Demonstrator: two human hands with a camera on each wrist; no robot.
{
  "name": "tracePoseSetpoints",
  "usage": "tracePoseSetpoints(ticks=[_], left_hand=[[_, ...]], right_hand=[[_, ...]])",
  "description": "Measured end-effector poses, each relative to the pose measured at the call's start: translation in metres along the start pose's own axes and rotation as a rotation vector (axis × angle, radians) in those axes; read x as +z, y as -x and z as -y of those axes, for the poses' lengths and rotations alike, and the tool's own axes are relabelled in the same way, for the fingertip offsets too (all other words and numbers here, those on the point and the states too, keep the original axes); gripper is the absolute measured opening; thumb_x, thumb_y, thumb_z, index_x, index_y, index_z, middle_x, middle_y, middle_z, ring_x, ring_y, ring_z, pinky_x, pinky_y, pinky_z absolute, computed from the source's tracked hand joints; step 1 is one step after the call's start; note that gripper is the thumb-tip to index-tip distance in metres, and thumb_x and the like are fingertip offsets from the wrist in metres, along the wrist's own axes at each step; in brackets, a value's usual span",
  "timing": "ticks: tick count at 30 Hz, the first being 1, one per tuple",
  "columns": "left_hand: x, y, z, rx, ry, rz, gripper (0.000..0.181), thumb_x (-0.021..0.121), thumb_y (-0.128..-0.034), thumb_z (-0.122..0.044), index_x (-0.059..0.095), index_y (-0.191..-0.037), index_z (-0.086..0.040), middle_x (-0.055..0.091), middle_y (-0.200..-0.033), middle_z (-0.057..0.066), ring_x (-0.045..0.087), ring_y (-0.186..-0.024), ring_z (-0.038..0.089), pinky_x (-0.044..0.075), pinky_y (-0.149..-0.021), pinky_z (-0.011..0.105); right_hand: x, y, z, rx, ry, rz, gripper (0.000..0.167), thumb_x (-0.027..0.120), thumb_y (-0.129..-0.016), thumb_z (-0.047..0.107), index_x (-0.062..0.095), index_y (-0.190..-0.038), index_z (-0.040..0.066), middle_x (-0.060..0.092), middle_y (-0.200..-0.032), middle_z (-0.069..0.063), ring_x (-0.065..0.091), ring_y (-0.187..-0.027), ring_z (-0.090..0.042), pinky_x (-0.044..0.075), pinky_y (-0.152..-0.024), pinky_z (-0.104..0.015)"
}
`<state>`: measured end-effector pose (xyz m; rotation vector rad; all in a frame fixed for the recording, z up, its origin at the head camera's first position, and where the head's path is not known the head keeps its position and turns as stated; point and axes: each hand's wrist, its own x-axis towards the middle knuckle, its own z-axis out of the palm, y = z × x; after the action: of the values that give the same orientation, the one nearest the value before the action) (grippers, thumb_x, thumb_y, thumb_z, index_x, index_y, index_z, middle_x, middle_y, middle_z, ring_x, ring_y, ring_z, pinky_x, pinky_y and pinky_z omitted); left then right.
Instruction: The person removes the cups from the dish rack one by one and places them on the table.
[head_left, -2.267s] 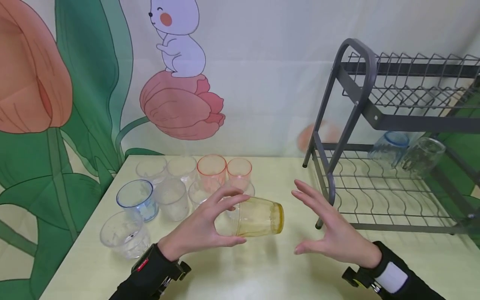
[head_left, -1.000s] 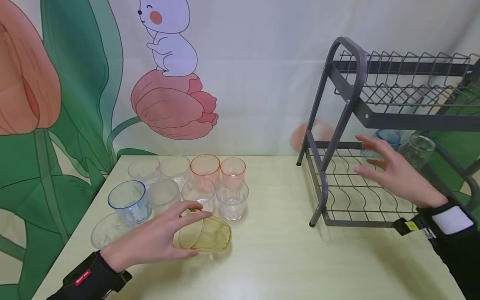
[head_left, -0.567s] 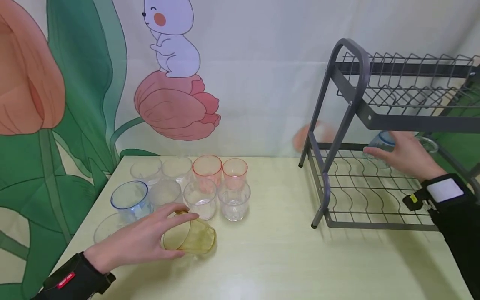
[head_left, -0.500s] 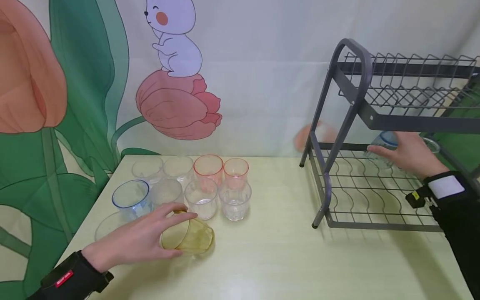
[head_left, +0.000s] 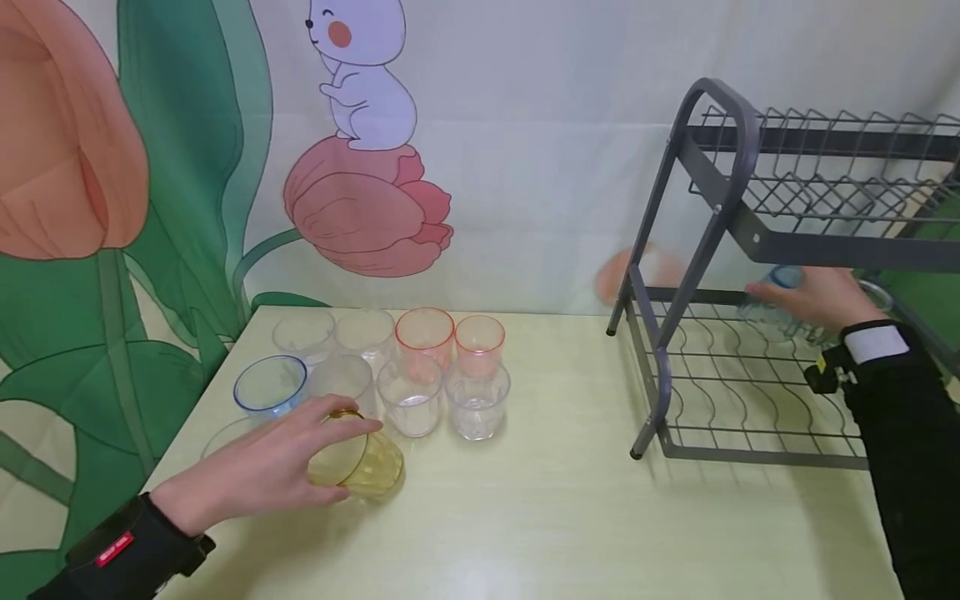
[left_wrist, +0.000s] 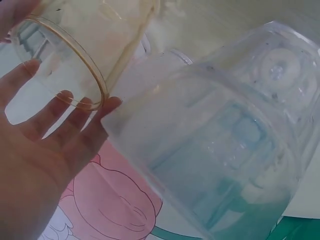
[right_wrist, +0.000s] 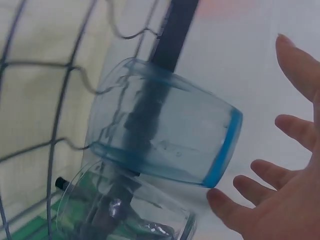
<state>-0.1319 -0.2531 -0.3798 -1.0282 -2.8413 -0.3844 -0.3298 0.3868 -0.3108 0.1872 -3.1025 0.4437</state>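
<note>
In the head view my left hand holds a yellow-tinted glass tipped on its side, low over the table's left half. Fingers and thumb reach round its rim end; the left wrist view shows the rim of the yellow glass against the fingers. My right hand is inside the rack's lower tier, at a blue-based glass. In the right wrist view its fingers are spread beside the base of the blue glass, one fingertip close to it. A clear glass leans beside the blue one.
Several glasses stand grouped at the table's back left, among them a blue-rimmed one, two red-rimmed ones and clear ones. The dark two-tier wire rack occupies the right side. A printed cloth hangs behind.
My left hand has drawn the yellow glass leftward and down, away from the middle. My right hand has gone from beside the rack into its lower tier, to the blue glass.
</note>
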Motion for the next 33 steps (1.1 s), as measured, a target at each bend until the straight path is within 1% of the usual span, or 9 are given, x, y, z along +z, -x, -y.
tracePoseSetpoints(ticks=[1, 2, 6, 10, 12, 17, 20, 25, 33], left_hand=[[0.0, 0.001, 0.0, -0.003, -0.004, -0.001, 0.071, 0.086, -0.0714, -0.037, 0.058, -0.136, -0.026, 0.05, -0.13, 0.007, 0.054, -0.111, 0.021, 0.054, -0.079, 0.037], [0.0, 0.002, 0.0, -0.008, -0.007, 0.002, 0.07, 0.086, -0.0717, -0.037, 0.059, -0.135, -0.026, 0.051, -0.129, 0.007, 0.054, -0.111, 0.022, 0.054, -0.079, 0.038], [-0.003, 0.003, -0.001, -0.037, -0.025, 0.014, 0.068, 0.085, -0.0721, -0.038, 0.061, -0.134, -0.027, 0.052, -0.129, 0.007, 0.054, -0.111, 0.023, 0.054, -0.077, 0.038], [-0.006, 0.004, -0.003, -0.061, -0.032, 0.03, 0.065, 0.085, -0.0729, -0.038, 0.062, -0.133, -0.028, 0.053, -0.127, 0.008, 0.054, -0.109, 0.024, 0.053, -0.07, 0.036], [-0.007, 0.003, -0.005, -0.067, -0.033, 0.033, 0.063, 0.085, -0.0734, -0.037, 0.063, -0.132, -0.028, 0.054, -0.126, 0.009, 0.054, -0.108, 0.026, 0.053, -0.07, 0.036], [-0.01, 0.003, -0.011, -0.09, -0.042, 0.038, 0.058, 0.084, -0.0746, -0.034, 0.066, -0.129, -0.027, 0.053, -0.126, 0.014, 0.055, -0.11, 0.033, 0.053, -0.07, 0.04], [-0.009, 0.002, -0.015, -0.105, -0.044, 0.037, 0.056, 0.083, -0.0756, -0.031, 0.067, -0.128, -0.024, 0.052, -0.126, 0.017, 0.055, -0.108, 0.036, 0.052, -0.066, 0.038], [-0.006, -0.001, -0.016, -0.106, -0.059, 0.035, 0.053, 0.081, -0.0787, -0.032, 0.066, -0.129, -0.023, 0.051, -0.127, 0.018, 0.056, -0.106, 0.037, 0.053, -0.063, 0.036], [-0.004, -0.003, -0.015, -0.105, -0.081, 0.039, 0.046, 0.078, -0.0805, -0.03, 0.069, -0.125, -0.022, 0.054, -0.124, 0.019, 0.059, -0.098, 0.036, 0.054, -0.063, 0.038]], right_hand=[[-0.001, -0.001, 0.0, 0.013, 0.005, 0.019, 0.108, 0.05, -0.09, 0.068, 0.011, -0.149, -0.015, 0.032, -0.134, -0.048, 0.043, -0.111, -0.063, 0.036, -0.087, -0.071], [-0.003, -0.002, 0.0, 0.032, 0.005, 0.041, 0.11, 0.048, -0.089, 0.069, 0.011, -0.148, -0.016, 0.029, -0.135, -0.049, 0.037, -0.115, -0.064, 0.034, -0.089, -0.072], [-0.009, -0.004, -0.003, 0.088, -0.007, 0.111, 0.116, 0.044, -0.087, 0.075, 0.01, -0.146, -0.018, 0.028, -0.133, -0.051, 0.036, -0.113, -0.065, 0.035, -0.086, -0.072], [-0.01, -0.006, -0.008, 0.111, -0.014, 0.148, 0.119, 0.042, -0.085, 0.078, 0.013, -0.145, -0.02, 0.026, -0.134, -0.05, 0.035, -0.114, -0.065, 0.036, -0.085, -0.071], [-0.009, -0.007, -0.01, 0.115, -0.013, 0.146, 0.119, 0.043, -0.085, 0.078, 0.014, -0.144, -0.021, 0.026, -0.134, -0.05, 0.034, -0.115, -0.065, 0.035, -0.087, -0.071], [0.001, -0.011, -0.011, 0.066, -0.021, 0.088, 0.112, 0.048, -0.089, 0.07, 0.014, -0.144, -0.021, 0.025, -0.135, -0.049, 0.033, -0.115, -0.066, 0.034, -0.089, -0.072], [0.006, -0.013, -0.014, 0.054, -0.013, 0.087, 0.109, 0.049, -0.091, 0.067, 0.016, -0.142, -0.023, 0.026, -0.133, -0.049, 0.033, -0.115, -0.065, 0.034, -0.09, -0.072], [0.011, -0.014, -0.019, 0.039, -0.018, 0.076, 0.106, 0.051, -0.092, 0.063, 0.014, -0.144, -0.022, 0.02, -0.139, -0.049, 0.024, -0.122, -0.065, 0.026, -0.096, -0.073], [0.012, -0.015, -0.019, 0.011, -0.027, 0.06, 0.096, 0.053, -0.095, 0.055, 0.019, -0.144, -0.02, 0.02, -0.14, -0.047, 0.024, -0.123, -0.064, 0.026, -0.096, -0.073]])
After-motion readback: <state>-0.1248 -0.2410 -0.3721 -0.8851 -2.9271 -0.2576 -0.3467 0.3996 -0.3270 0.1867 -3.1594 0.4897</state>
